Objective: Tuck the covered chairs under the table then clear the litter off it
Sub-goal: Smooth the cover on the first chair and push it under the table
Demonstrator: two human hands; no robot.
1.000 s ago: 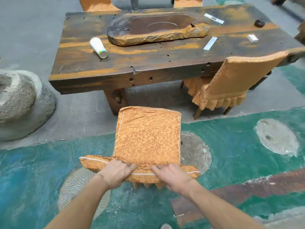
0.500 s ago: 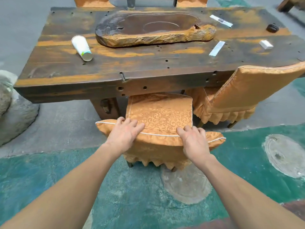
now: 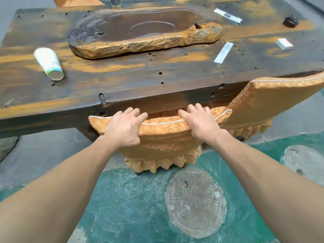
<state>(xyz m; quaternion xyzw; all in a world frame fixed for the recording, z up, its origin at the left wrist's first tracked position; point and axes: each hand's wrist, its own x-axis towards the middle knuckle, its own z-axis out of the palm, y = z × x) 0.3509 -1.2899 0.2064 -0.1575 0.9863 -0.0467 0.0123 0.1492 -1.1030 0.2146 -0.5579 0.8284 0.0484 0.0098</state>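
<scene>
Nearest the camera, two bare forearms reach forward over a green-painted floor (image 3: 122, 199) with a round worn patch (image 3: 195, 202) set in it. The left hand (image 3: 123, 128) and the right hand (image 3: 199, 123) both lie on the top edge of the covered chair's backrest (image 3: 166, 135), fingers curled over the white-piped rim and thumbs pressed against the near face, so each hand is loosely closed on the fabric. The chair's seat is hidden beneath the table (image 3: 122, 92); only the backrest and frilled skirt show, with the backrest top touching or just beside the table's near edge. A metal pin (image 3: 102, 98) sticks out of that edge just left of the left hand.

To the right, a second covered chair (image 3: 273, 100) stands at an angle, its backrest tilted and rising above the table corner, its skirt just beside the first chair.

On the tabletop, a paper cup (image 3: 50, 63) lies on its side at the left. A carved wooden tray (image 3: 145, 34) fills the middle. Right of it lie a flat wrapper (image 3: 223, 52), a small white packet (image 3: 284, 44), another wrapper (image 3: 228, 15) further back and a dark round object (image 3: 291, 21).

At the far edge, parts of two more orange chair backs (image 3: 77, 0) show.
</scene>
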